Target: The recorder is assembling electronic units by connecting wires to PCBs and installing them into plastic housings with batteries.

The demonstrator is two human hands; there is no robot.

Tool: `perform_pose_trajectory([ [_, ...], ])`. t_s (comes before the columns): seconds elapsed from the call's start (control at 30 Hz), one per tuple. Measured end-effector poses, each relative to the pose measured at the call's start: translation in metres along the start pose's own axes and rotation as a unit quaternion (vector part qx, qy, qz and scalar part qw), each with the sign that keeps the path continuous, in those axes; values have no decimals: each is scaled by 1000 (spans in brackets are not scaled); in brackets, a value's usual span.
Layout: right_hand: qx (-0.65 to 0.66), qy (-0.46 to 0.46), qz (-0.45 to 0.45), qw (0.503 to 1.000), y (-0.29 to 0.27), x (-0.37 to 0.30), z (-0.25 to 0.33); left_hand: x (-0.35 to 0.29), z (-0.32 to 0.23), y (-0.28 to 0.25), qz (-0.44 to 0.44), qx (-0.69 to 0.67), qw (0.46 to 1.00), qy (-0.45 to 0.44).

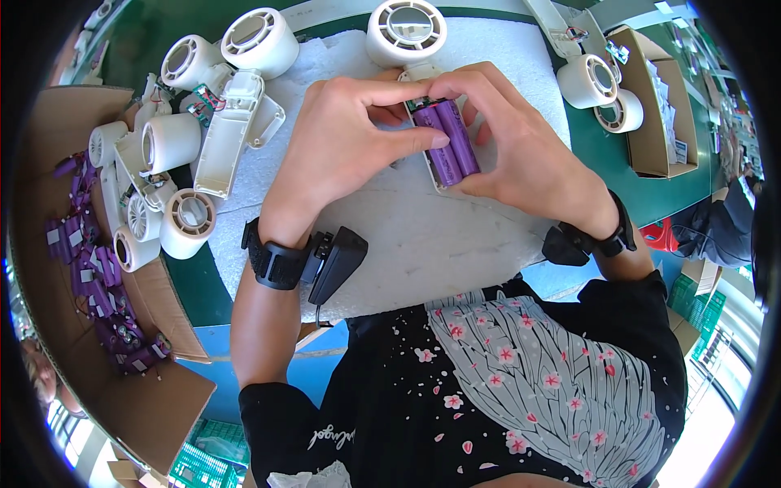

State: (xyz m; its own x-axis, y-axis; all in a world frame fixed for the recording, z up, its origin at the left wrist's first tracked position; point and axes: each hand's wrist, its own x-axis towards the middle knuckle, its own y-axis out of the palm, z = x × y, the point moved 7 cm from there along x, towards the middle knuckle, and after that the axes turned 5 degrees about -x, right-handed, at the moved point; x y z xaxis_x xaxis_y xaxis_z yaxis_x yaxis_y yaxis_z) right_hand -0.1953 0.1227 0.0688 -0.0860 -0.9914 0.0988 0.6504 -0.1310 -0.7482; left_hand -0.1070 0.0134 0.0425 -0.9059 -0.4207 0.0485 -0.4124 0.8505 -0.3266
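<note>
My left hand (346,134) is gripping the white fan-handle housing (421,72) firmly, thumb pressing the purple two-cell battery pack (460,146); my right hand (533,150) is clasping the housing, fingers curled.

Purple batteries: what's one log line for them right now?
left hand: thumb on purple batteries | right hand: thumb at their lower end | batteries: over white handle | left side: cardboard box, purple packs inside

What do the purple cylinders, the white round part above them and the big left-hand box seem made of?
Purple cylinders: outside likely thin plastic film, smooth and shiny with highlights; contents hidden.
White round part: probably moulded hard plastic, satin, with evenly spaced openings.
Big box: brown matte cardboard, judging by its folded flaps.
</note>
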Motion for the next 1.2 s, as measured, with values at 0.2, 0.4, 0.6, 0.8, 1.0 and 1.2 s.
perform_pose_trajectory([
  [0.2, -11, 8, 12, 1000, 4, 0, 0, -1, 4, 2, -3, -9, 1000, -29],
  [0.4, -42, -1, 21, 999, 7, 4, -4, 0, 10, 0, -13, -24, 998, -49],
  [0.6, -50, -59, 16, 997, -2, -9, 1, -3, 4, 3, -14, -67, 996, -48],
  [0.8, -89, -84, 4, 992, -1, -14, 10, 0, 14, 4, 0, -104, 994, -34],
  [1.0, -116, -71, 12, 991, -3, -9, 11, -1, 4, 3, -42, -102, 994, 26],
  [1.2, -304, 29, -192, 933, -40, 52, -25, -1, -5, -13, -151, -42, 984, 81],
])
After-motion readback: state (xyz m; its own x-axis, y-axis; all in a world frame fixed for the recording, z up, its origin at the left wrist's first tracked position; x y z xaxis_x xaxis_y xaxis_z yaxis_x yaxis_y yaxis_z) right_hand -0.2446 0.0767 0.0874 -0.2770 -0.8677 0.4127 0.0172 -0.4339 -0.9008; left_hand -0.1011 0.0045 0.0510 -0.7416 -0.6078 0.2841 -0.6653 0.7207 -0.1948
